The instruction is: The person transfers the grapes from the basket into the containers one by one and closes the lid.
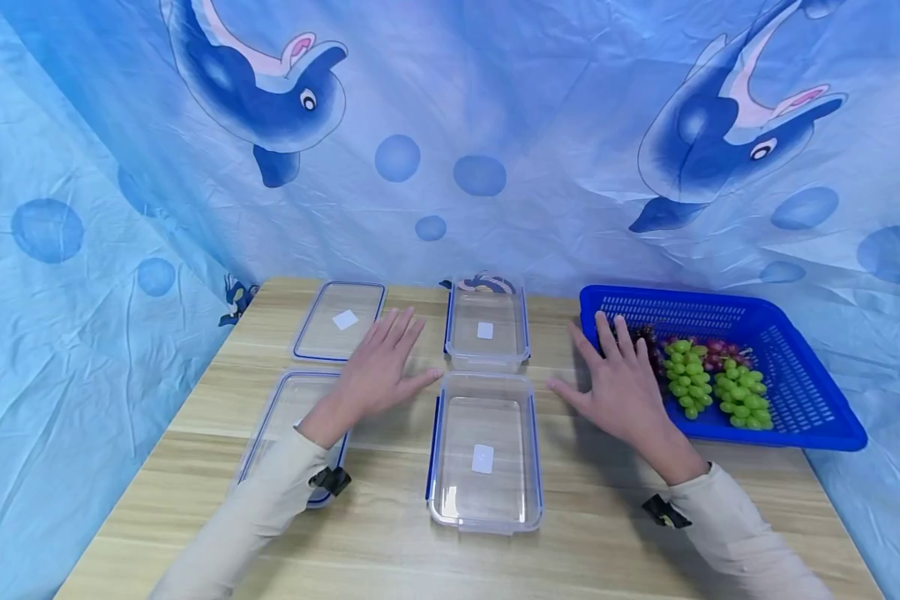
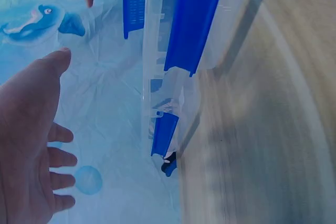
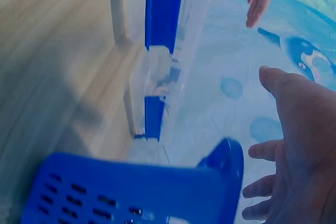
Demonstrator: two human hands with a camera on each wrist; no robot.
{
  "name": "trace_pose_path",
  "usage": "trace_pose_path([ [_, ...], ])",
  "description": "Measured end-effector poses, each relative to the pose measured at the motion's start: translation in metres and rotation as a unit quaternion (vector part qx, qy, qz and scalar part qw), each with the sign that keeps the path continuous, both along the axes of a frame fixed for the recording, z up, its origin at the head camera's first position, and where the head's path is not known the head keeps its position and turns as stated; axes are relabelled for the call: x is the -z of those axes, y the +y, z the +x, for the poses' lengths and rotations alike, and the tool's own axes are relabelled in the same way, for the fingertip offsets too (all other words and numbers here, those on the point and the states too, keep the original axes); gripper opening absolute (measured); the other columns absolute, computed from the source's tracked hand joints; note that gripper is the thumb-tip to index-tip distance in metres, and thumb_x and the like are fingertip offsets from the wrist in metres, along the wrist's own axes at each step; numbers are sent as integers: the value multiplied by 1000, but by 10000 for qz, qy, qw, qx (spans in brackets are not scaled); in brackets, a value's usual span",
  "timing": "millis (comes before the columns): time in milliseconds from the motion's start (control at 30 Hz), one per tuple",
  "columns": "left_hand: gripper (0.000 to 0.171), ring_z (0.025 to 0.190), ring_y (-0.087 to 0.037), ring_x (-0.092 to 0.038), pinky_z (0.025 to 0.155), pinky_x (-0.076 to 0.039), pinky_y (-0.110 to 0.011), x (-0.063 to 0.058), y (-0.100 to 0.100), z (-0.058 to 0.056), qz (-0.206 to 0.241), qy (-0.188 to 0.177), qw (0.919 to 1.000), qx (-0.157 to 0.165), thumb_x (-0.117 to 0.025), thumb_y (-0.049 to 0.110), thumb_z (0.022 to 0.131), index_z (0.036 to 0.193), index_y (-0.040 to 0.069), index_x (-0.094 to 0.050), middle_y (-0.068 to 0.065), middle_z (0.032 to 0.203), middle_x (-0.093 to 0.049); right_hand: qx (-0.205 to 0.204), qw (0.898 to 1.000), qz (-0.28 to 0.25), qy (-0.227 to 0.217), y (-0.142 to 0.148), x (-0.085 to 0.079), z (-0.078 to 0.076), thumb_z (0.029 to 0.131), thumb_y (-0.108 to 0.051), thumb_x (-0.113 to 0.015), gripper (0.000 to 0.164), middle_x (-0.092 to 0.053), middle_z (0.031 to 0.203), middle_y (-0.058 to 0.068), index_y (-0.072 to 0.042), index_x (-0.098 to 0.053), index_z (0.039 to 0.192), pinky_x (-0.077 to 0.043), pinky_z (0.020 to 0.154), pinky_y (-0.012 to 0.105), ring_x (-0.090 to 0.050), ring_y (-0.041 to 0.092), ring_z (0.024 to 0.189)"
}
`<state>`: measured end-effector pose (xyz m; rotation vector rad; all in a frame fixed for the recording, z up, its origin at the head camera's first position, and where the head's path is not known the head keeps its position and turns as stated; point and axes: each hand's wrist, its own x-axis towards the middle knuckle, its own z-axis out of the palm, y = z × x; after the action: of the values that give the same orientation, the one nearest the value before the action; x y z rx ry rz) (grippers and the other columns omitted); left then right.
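My left hand is held over the table with fingers spread and nothing in it, above the two clear lids with blue seals. The near lid is partly covered by my forearm; the far lid has a white label. Over the left edge of the blue basket, my right hand spreads its fingers, also holding nothing. Green grapes and red grapes lie in that basket, with dark grapes partly hidden behind my fingers. Between my hands stand a near clear container and a far one.
The wooden table backs onto a blue curtain printed with dolphins. The basket's right end reaches the table's right side. Blue side clips on the containers show in the left wrist view.
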<state>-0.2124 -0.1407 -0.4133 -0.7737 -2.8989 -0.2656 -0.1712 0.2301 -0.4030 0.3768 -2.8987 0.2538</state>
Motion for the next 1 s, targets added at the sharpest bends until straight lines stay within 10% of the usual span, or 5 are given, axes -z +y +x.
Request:
trace_pose_path([
  [433, 86, 155, -34, -23, 126, -23, -55, 4, 8, -40, 1207, -302, 9911, 481, -53, 62, 99, 161, 8, -28, -14, 168, -25, -12, 9990, -446, -75, 50, -22, 2, 95, -65, -60, 88, -19, 167, 27, -16, -30, 162, -15, 116, 78, -8, 48, 154],
  [767, 79, 151, -34, -31, 124, -28, -56, 20, 19, -63, 2080, -787, 9721, 748, -66, 54, 96, 159, 14, -38, -8, 167, -29, 133, 9950, -960, 248, 110, -34, 0, 97, -49, -67, 76, -37, 158, 29, -10, -41, 157, -45, 85, 74, -55, 55, 115],
  [1000, 76, 150, -34, -34, 124, -31, -53, 34, 24, -71, 2557, -1183, 9571, 681, -71, 49, 95, 156, 13, -43, -6, 166, -33, -60, 9930, -1139, 319, 158, -34, -9, 100, -34, -67, 63, -47, 149, 33, -8, -47, 153, -42, 89, 73, -54, 54, 116],
])
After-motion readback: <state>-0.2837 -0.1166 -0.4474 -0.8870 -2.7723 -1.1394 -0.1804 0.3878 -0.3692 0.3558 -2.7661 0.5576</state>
